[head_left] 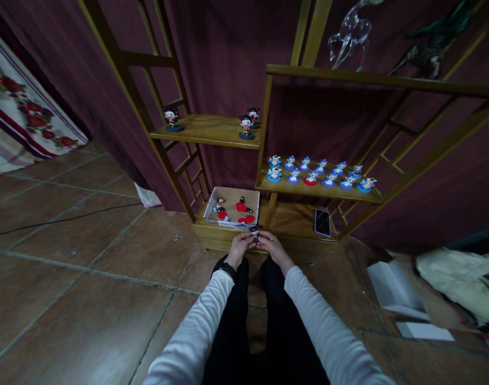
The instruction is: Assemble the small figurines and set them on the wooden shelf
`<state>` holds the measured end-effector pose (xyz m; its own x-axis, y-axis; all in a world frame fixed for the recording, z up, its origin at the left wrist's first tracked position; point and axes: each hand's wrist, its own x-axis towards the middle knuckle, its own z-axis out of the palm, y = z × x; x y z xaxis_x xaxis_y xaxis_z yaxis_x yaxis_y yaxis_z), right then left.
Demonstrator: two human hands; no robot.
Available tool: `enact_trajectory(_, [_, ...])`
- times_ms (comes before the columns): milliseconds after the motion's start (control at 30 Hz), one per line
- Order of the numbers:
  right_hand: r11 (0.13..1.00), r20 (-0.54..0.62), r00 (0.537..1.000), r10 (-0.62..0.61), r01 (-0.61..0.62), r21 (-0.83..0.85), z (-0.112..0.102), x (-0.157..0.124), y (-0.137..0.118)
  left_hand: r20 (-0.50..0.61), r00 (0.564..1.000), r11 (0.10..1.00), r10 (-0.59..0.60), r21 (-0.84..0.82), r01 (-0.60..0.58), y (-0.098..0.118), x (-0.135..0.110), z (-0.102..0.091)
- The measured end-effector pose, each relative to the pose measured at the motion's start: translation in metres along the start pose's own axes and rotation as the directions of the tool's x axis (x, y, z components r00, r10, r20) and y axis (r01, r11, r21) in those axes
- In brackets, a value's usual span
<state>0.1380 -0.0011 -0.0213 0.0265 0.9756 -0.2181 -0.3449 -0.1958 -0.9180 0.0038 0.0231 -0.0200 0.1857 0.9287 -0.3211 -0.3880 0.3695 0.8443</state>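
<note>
Between my two hands is a small black-haired figurine (254, 233), held upright just in front of the shelf unit. My left hand (240, 246) grips it from the left side, and my right hand (271, 245) pinches it from the right. Just beyond it, an open cardboard box (211, 212) on the low shelf holds several figurine pieces, some with red parts. On the shelf above stand similar black-haired figurines, one at the left (172, 118) and two at the right, the front one (246, 127) partly covering the other.
Two rows of blue and purple figurines (321, 167) fill the right shelf, with one red-based figurine (311, 177) among them. A phone (322, 222) lies below. A glass horse (352, 35) stands on top. White boxes (394, 286) and a cable (68, 218) are on the tiled floor.
</note>
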Motion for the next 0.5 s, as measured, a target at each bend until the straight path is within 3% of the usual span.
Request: enact_trajectory(500, [0.993,-0.015,0.999,-0.039,0.037,-0.115,-0.005,0.010,0.012,0.038,0.999,0.999,-0.039,0.015,0.039,0.002,-0.001,0.000])
